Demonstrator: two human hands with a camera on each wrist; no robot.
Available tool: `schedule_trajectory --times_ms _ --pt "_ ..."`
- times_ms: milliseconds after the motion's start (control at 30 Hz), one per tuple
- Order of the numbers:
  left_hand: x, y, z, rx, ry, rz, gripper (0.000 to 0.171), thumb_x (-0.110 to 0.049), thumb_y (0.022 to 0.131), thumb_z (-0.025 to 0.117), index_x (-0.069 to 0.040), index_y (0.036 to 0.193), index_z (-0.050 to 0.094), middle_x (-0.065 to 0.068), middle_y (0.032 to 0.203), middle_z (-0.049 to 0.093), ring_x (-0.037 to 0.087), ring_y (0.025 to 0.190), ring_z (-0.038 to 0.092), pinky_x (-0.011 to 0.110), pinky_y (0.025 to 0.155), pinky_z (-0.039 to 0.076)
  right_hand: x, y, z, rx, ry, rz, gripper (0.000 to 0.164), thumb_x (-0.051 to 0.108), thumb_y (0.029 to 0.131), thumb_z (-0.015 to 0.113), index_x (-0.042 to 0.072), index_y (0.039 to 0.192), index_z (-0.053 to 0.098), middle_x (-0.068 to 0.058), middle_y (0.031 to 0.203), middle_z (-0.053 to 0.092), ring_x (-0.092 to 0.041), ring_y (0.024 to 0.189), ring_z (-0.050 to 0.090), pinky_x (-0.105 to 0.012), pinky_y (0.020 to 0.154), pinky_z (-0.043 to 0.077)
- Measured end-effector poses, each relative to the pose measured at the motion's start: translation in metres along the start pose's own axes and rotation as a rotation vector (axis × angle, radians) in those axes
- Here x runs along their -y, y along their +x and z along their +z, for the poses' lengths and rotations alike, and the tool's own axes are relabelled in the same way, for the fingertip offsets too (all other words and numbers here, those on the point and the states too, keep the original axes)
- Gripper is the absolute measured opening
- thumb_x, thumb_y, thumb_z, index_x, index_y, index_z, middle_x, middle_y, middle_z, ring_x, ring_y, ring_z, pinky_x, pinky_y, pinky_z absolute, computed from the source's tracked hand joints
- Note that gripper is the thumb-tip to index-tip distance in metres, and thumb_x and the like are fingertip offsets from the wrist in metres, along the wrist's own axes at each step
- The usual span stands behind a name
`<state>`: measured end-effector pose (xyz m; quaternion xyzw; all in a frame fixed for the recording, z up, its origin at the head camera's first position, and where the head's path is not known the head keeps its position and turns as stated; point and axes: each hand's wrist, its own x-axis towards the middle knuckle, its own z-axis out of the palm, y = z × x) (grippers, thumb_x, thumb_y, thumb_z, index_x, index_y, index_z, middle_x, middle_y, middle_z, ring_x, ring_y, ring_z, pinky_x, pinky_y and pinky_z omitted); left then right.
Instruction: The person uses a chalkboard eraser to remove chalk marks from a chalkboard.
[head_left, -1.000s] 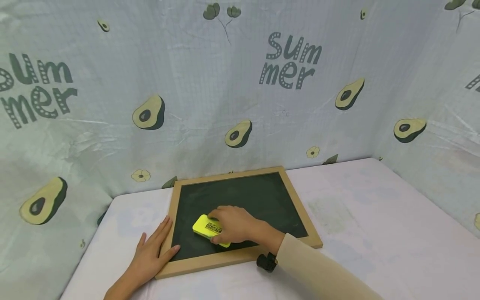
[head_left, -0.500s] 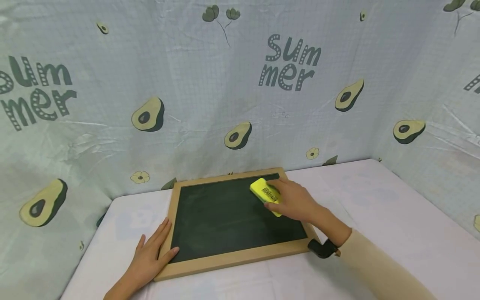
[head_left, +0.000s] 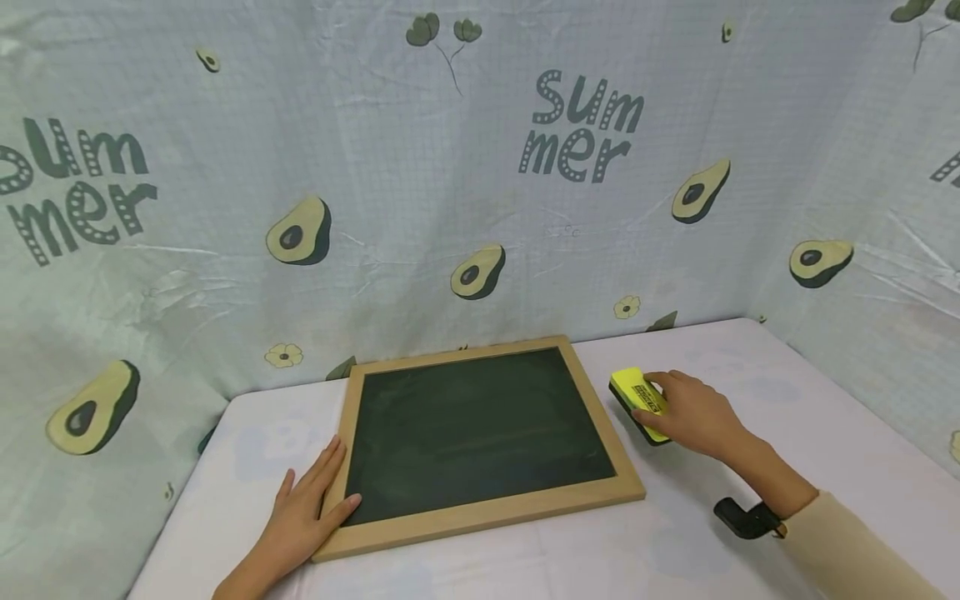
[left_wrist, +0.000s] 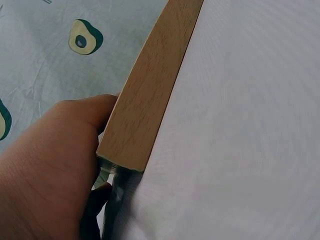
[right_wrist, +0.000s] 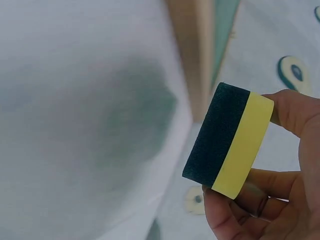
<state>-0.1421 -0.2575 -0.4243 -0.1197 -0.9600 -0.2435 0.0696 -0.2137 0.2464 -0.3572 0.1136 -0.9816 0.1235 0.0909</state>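
A small chalkboard (head_left: 472, 433) with a pale wooden frame lies on the table. My left hand (head_left: 298, 508) rests on the frame's near left corner, its fingers straight along the left side and the thumb over the front side. The left wrist view shows this hand (left_wrist: 55, 155) against the end of the wooden frame (left_wrist: 145, 95). To the right of the board, my right hand (head_left: 693, 412) grips a yellow board eraser (head_left: 637, 396) between thumb and fingers. Its dark felt side (right_wrist: 217, 135) faces down toward the table, held above it in the right wrist view.
The table has a white cloth (head_left: 570, 550). A greenish smudge (right_wrist: 140, 110) marks the cloth below the eraser. Behind the board hangs a curtain (head_left: 390, 208) printed with avocados and lettering, which also closes off the right side. A black wrist camera (head_left: 746, 518) sits under my right wrist.
My right hand has carried the eraser from the board's lower left, across its upper right, and off past the right side of the frame. The left hand has stayed in place.
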Motion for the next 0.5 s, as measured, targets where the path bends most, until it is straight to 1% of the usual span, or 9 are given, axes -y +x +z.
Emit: schedule_trajectory --times_ms 133,300,500 --pt "0.001 0.001 0.001 0.007 -0.006 -0.004 0.075 -0.047 0.085 0.052 -0.009 0.142 0.022 0.014 0.145 0.020 0.037 0.126 0.025 0.062 0.094 0.004 -0.011 -0.008 0.011 0.022 -0.029 0.020 0.066 0.043 0.073 0.068 -0.003 0.117 0.053 -0.023 0.107 0.056 -0.028 0.080 0.057 -0.043 0.055 0.047" --pt "-0.001 0.003 -0.001 0.058 -0.018 -0.025 0.076 -0.050 0.085 0.051 -0.009 0.142 0.022 0.012 0.146 0.018 0.036 0.128 0.023 0.063 0.095 0.003 -0.013 -0.016 0.019 0.035 -0.038 0.034 0.066 0.044 0.073 0.068 -0.003 0.117 0.054 -0.023 0.108 0.056 -0.030 0.083 0.057 -0.043 0.055 0.046" --pt "-0.006 0.002 -0.009 0.092 0.007 -0.018 0.075 -0.049 0.085 0.051 -0.006 0.141 0.026 0.013 0.144 0.021 0.038 0.126 0.026 0.065 0.092 0.009 -0.012 -0.021 0.025 0.052 -0.044 0.045 0.066 0.044 0.072 0.068 -0.004 0.116 0.054 -0.023 0.107 0.056 -0.030 0.082 0.057 -0.044 0.055 0.047"
